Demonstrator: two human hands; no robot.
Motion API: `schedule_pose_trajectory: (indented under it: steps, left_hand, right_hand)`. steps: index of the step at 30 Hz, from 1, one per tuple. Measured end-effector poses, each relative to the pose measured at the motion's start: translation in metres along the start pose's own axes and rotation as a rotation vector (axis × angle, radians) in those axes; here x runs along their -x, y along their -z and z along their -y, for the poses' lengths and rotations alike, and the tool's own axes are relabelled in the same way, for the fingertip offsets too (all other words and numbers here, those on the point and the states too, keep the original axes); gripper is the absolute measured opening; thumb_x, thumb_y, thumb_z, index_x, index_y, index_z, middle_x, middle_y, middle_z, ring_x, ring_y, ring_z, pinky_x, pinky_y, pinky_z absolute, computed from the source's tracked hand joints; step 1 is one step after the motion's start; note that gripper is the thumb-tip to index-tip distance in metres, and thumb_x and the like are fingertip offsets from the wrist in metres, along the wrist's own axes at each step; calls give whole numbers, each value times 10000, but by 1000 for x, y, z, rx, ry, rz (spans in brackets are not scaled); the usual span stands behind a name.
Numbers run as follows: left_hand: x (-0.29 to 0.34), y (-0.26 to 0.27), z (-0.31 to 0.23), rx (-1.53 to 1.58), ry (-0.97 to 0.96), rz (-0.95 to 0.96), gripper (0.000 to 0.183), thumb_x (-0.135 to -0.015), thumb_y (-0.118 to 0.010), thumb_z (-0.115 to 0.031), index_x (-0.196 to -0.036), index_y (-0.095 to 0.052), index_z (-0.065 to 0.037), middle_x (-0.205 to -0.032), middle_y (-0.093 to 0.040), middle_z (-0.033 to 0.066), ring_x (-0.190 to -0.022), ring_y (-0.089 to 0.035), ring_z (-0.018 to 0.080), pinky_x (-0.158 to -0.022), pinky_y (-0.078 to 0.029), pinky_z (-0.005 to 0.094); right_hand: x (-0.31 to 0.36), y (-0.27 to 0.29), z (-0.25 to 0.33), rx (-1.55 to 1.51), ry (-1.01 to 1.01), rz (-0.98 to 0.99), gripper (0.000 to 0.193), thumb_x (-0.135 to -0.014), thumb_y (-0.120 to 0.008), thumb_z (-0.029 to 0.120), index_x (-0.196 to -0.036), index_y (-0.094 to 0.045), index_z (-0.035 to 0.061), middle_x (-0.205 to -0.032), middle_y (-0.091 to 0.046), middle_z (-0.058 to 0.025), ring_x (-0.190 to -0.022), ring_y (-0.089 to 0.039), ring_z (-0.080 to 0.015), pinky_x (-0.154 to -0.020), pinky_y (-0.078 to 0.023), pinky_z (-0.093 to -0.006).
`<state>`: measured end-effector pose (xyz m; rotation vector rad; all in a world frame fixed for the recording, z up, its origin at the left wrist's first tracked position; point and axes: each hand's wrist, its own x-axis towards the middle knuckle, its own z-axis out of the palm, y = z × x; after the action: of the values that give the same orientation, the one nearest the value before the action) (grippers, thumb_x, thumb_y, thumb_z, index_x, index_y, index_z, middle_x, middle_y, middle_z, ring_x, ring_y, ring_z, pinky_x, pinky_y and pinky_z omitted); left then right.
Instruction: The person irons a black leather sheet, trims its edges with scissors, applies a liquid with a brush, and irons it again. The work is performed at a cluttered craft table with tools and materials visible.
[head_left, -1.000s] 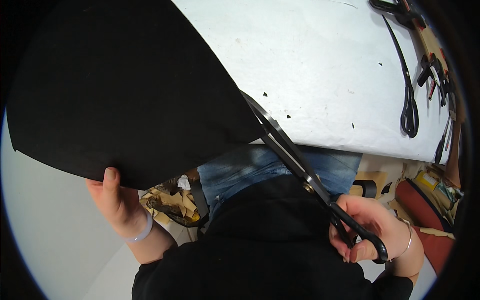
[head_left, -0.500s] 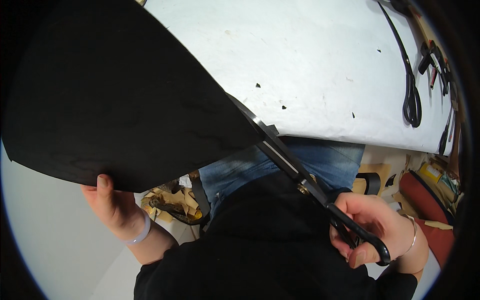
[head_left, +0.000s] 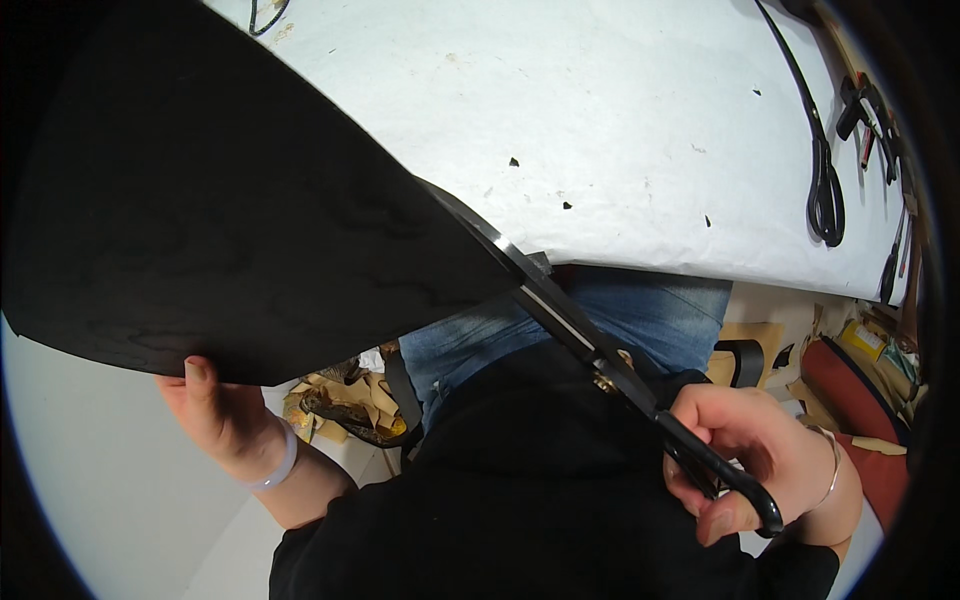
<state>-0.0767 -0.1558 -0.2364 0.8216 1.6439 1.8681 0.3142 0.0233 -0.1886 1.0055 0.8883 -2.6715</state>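
A big black sheet, of leather or a similar material, fills the left half of the view. My left hand grips its near edge, thumb on top and fingers hidden underneath. My right hand is wrapped round the black handles of large scissors, which point up and to the left. Their blades meet the sheet's right edge; part of one blade shows beyond that edge and the rest is covered. A small dark scrap lies beside the blades at the table's edge.
The white-covered table carries a few tiny black scraps. A second pair of black scissors lies at right, near several tools. Below are a bin of brown scraps and a red chair.
The sheet's far right edge has shifted left and downward, baring more table and a dark loop at the top. The scissor blades have moved slightly left along the edge.
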Motion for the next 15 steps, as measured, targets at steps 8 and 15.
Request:
schedule_pose_trajectory:
  steps: [8, 15]
  left_hand:
    - [0, 3, -1, 20, 2, -25, 555, -918, -713, -159, -1382, -491, 50, -1385, -572, 183, -1284, -551, 295, -1123, -391, 432]
    - [-2, 11, -2, 65, -4, 50, 491, -945, -685, -148, -1361, -513, 47, -1375, -583, 189, -1274, -565, 300, -1113, -415, 440]
  right_hand:
    - [0, -2, 2, 9, 8, -7, 544, -767, -903, 306, -1007, -514, 12, -761, -618, -33, -645, -546, -68, -570, -405, -199]
    - [2, -3, 5, 10, -8, -14, 504, -762, -908, 208, -1009, -519, 3, -751, -628, -38, -635, -548, -64, -560, -390, -195]
